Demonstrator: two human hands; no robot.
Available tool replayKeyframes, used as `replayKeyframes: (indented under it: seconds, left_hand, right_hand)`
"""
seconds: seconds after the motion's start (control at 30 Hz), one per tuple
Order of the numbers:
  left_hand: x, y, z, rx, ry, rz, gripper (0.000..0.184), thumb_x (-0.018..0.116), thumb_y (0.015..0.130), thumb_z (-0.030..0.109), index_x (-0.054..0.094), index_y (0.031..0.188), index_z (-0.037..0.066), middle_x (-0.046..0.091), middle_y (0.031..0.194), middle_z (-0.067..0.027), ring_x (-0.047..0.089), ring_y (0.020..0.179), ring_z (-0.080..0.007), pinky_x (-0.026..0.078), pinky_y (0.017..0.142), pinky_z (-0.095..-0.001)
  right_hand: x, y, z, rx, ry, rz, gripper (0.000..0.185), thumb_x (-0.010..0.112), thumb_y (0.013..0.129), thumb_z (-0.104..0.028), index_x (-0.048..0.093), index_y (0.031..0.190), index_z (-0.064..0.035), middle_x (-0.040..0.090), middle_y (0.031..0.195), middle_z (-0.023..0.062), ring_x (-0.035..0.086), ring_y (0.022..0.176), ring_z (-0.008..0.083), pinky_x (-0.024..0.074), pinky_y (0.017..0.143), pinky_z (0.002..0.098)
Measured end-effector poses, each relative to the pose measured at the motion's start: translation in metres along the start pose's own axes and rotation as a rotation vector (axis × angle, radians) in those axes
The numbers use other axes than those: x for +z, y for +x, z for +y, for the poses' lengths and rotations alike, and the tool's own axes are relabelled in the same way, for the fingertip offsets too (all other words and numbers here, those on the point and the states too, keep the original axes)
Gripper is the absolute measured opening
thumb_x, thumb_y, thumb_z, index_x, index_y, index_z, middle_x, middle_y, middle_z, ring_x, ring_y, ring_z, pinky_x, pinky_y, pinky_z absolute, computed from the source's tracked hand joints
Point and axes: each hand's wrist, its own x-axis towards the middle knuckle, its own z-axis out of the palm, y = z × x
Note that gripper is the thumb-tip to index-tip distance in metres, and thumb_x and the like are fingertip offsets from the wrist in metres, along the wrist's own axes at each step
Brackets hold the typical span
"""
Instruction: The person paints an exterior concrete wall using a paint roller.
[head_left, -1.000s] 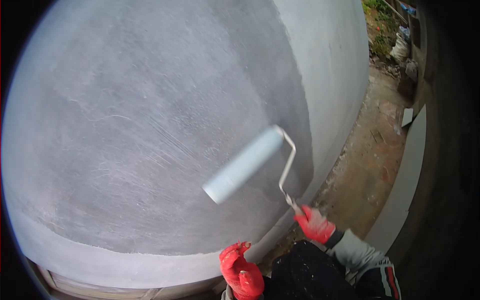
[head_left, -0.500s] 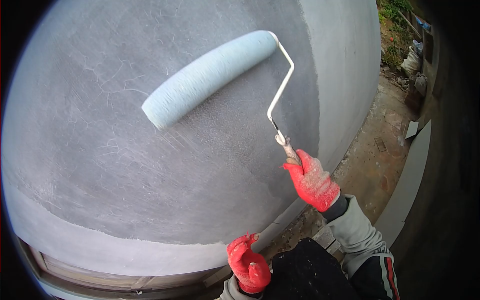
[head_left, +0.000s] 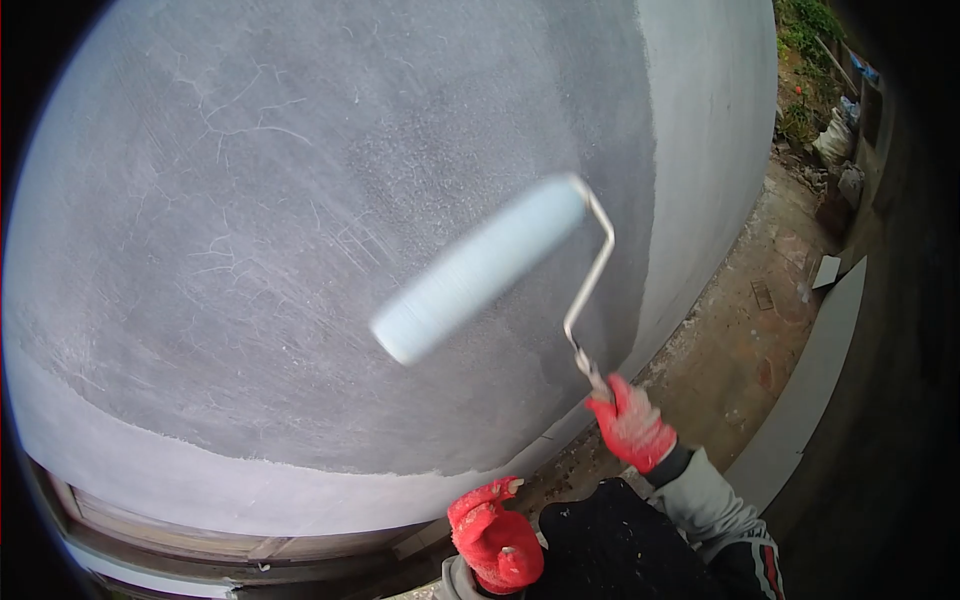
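My right hand (head_left: pixel 634 424), in a red glove, is wrapped round the handle of a paint roller (head_left: pixel 485 268). The roller's pale blue sleeve lies slantwise over the dark grey part of the wall (head_left: pixel 300 390), slightly blurred, and its white bent frame runs down to my grip. At the bottom centre my left hand (head_left: pixel 496 540), gloved in red, is raised below the wall's lower edge with its fingers curled and fingertips bare. A gap shows between its thumb and fingers, and nothing is visible in it.
A lighter band (head_left: pixel 705 130) borders the grey area on the right and below. A wooden frame (head_left: pixel 170 530) runs under the wall at lower left. Along the ground path (head_left: pixel 740 330) lie a long pale panel (head_left: pixel 800 410), bags and rubble.
The roller went up the wall, then came back down and slightly right with my right hand. My left hand stays low, curled as before. The view has shifted a little.
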Motion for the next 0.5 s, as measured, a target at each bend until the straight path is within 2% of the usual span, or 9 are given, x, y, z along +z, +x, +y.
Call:
replayKeyframes:
  seconds: [0.07,0.13,0.2,0.27,0.33,0.4,0.5]
  left_hand:
    - [0.007,0.007,0.003,0.021,-0.060,0.018,0.051,0.054,0.089,0.045,0.047,0.120,0.004,0.048,0.112,-0.0197,0.059,0.087,-0.0316,0.051,0.076,-0.0453]
    - [0.005,0.009,0.004,0.035,-0.042,0.008,0.051,0.054,0.089,0.044,0.047,0.119,0.004,0.048,0.113,-0.0199,0.059,0.087,-0.0316,0.051,0.076,-0.0455]
    - [0.002,0.011,0.006,0.054,-0.029,0.001,0.050,0.055,0.089,0.044,0.047,0.119,0.005,0.048,0.113,-0.0200,0.059,0.087,-0.0316,0.052,0.076,-0.0457]
    - [0.002,0.011,0.008,0.050,-0.063,0.058,0.049,0.056,0.089,0.043,0.047,0.118,0.005,0.048,0.112,-0.0207,0.059,0.086,-0.0322,0.052,0.076,-0.0460]
    - [-0.002,0.005,0.009,0.048,-0.089,0.091,0.048,0.056,0.089,0.042,0.047,0.118,0.005,0.048,0.113,-0.0208,0.059,0.086,-0.0324,0.052,0.076,-0.0460]
    - [-0.004,0.001,0.007,0.052,-0.113,0.106,0.048,0.056,0.088,0.042,0.047,0.117,0.005,0.048,0.113,-0.0208,0.059,0.087,-0.0325,0.052,0.077,-0.0460]
    - [-0.007,-0.008,0.004,0.061,-0.152,0.118,0.047,0.057,0.088,0.041,0.047,0.116,0.005,0.048,0.113,-0.0209,0.059,0.087,-0.0328,0.052,0.077,-0.0461]
  right_hand:
    - [-0.014,0.042,-0.055,-0.182,0.031,0.159,0.024,0.063,0.087,-0.024,0.048,0.084,-0.0043,0.054,0.068,0.0236,0.053,0.067,0.0468,0.0394,0.055,0.0499]
    - [-0.014,0.068,-0.090,-0.135,0.103,0.128,0.024,0.063,0.087,-0.023,0.048,0.084,-0.0040,0.054,0.068,0.0234,0.053,0.067,0.0467,0.0395,0.055,0.0498]
    - [-0.007,0.070,-0.094,-0.093,0.172,0.101,0.024,0.063,0.087,-0.023,0.048,0.084,-0.0036,0.054,0.067,0.0232,0.053,0.067,0.0465,0.0397,0.055,0.0497]
    - [0.013,0.049,-0.061,-0.138,0.117,0.093,0.025,0.062,0.087,-0.025,0.049,0.086,-0.0036,0.056,0.070,0.0241,0.055,0.070,0.0471,0.0411,0.056,0.0498]
    - [0.046,0.003,0.006,0.053,0.220,-0.078,0.026,0.062,0.087,-0.027,0.050,0.087,-0.0039,0.057,0.072,0.0248,0.056,0.074,0.0478,0.0418,0.057,0.0509]
    - [0.068,-0.053,0.061,0.132,0.045,-0.120,0.027,0.063,0.086,-0.029,0.050,0.087,-0.0045,0.057,0.072,0.0250,0.056,0.075,0.0484,0.0419,0.058,0.0519]
    - [0.085,-0.094,0.110,0.193,0.002,-0.144,0.029,0.063,0.085,-0.030,0.050,0.087,-0.0043,0.057,0.072,0.0249,0.056,0.075,0.0485,0.0421,0.058,0.0525]
